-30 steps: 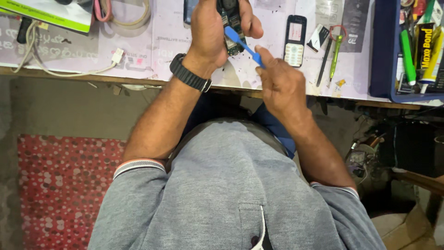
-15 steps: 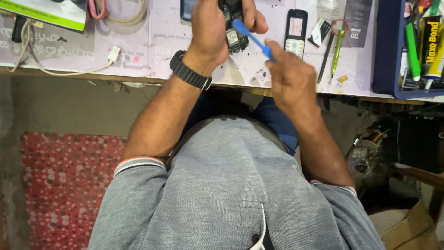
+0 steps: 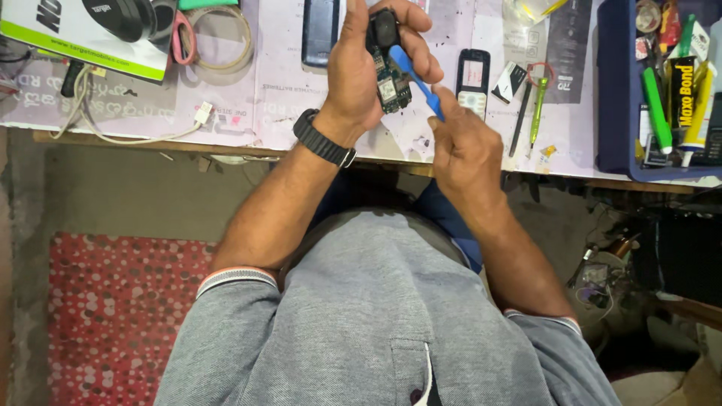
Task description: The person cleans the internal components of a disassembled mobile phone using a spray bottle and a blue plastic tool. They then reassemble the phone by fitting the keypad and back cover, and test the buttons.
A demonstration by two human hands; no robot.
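Workbench [image 3: 226,113] runs across the top of the frame, covered with a pale printed mat; below its edge, dull floor and a red spotted rug [image 3: 113,316] at lower left. The person's grey shirt fills the lower centre.

Blue plastic bin [image 3: 613,90] at upper right, crammed with tubes, a green marker and small tools. White product box [image 3: 75,34] with a headphone picture at upper left; just right of it, two rings, pink and tan. White cable [image 3: 135,131] loops along the bench edge below the box.

Dark phone back cover [image 3: 320,30] lies at top centre, just left of the hands. Small black keypad phone front [image 3: 472,79] lies right of the hands; beside it a green-handled screwdriver [image 3: 538,105] and a thin dark tool.

Left hand [image 3: 361,68], black watch at the wrist, is clamped around an opened phone body with a bare circuit board [image 3: 391,83], held above the bench at upper centre. Right hand [image 3: 462,143], just below and right, pinches a blue plastic pry tool [image 3: 414,71]; its tip lies against the board. Hands close together, joined through the tool.
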